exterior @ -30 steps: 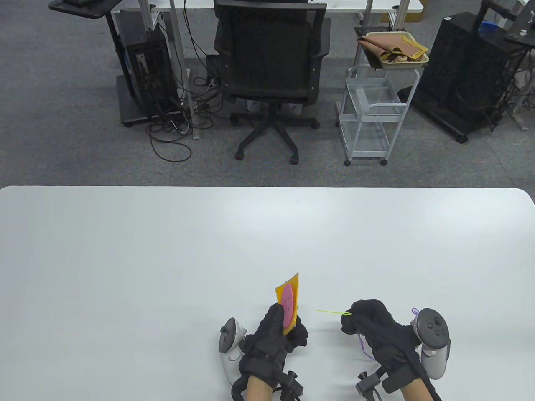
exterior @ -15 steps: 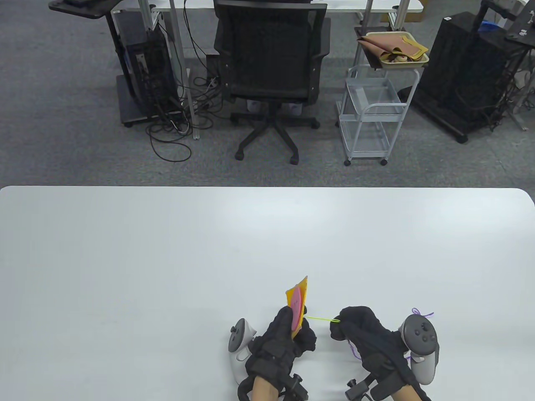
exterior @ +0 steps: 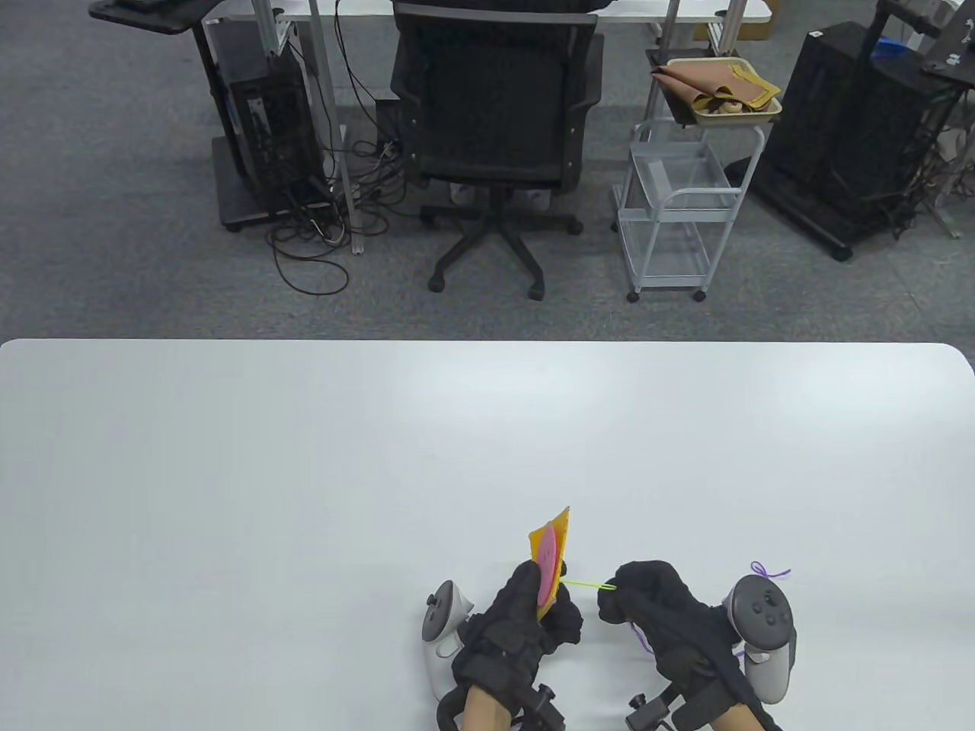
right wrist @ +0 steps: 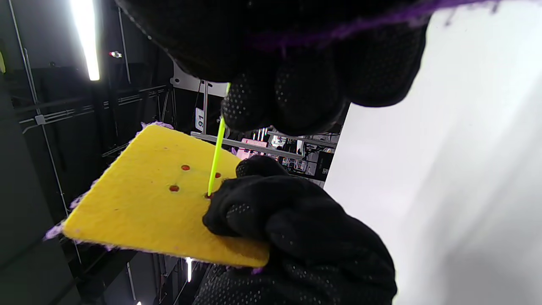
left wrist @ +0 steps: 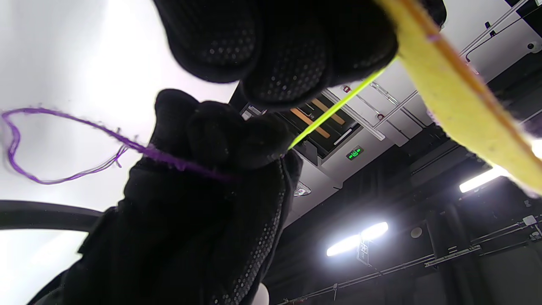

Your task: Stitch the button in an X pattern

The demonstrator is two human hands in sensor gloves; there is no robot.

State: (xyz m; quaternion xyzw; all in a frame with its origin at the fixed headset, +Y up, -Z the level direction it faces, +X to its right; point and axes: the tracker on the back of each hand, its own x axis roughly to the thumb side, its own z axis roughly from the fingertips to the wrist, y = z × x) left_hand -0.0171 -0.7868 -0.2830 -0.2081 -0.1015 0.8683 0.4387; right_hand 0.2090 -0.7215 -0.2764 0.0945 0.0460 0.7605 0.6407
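Note:
My left hand (exterior: pixel 537 617) grips a yellow felt square (exterior: pixel 556 533) with a pink button (exterior: pixel 546 562) on its left face, held upright above the table. In the right wrist view the felt's back (right wrist: pixel 139 203) shows several holes. My right hand (exterior: pixel 636 594) pinches a green needle (exterior: pixel 585 585) that points left at the felt. The needle's tip (right wrist: pixel 209 192) sits in one hole. Purple thread (left wrist: pixel 63 127) trails from the right hand. The felt's edge (left wrist: pixel 457 93) and the needle (left wrist: pixel 334 108) also show in the left wrist view.
The white table (exterior: pixel 305 472) lies under both hands, near its front edge. Beyond its far edge stand a black office chair (exterior: pixel 495 122) and a white cart (exterior: pixel 678 205).
My right hand has moved left with the needle until its tip reached the felt. My left hand has shifted right with the felt and button.

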